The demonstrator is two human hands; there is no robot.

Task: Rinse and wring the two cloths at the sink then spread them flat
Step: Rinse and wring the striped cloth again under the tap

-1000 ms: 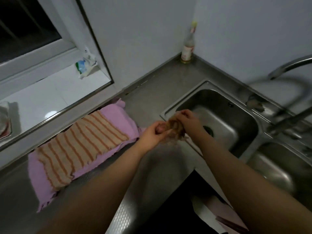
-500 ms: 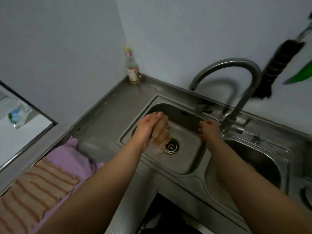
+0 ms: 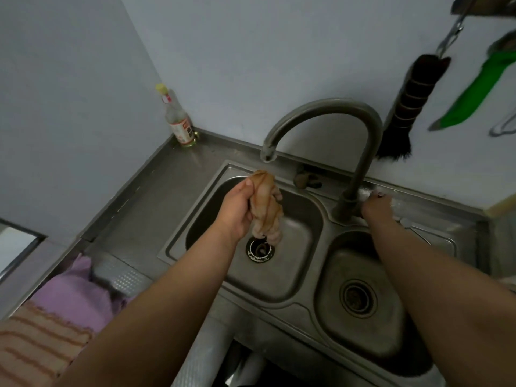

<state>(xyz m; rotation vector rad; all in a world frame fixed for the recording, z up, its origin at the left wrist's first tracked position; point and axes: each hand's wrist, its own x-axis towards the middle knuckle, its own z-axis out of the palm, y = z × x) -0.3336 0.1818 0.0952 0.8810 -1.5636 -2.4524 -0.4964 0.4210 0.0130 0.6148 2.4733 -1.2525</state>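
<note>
Held bunched tan cloth [image 3: 265,208] under curved grey metal tap [image 3: 321,113], no water yet.
L hand [image 3: 237,210] fingers curled round it; R hand [image 3: 375,203] at tap base, grip unclear. Should've loosened cloth b4 rinsing imo.

A home kitchen is indicated by a steel double sink [image 3: 324,219], gooseneck tap [image 3: 329,107], and a bottle [image 3: 178,124] kept on the counter [image 3: 156,191].

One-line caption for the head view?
Left hand holds bunched orange cloth under curved steel faucet; right hand at its base.
</note>
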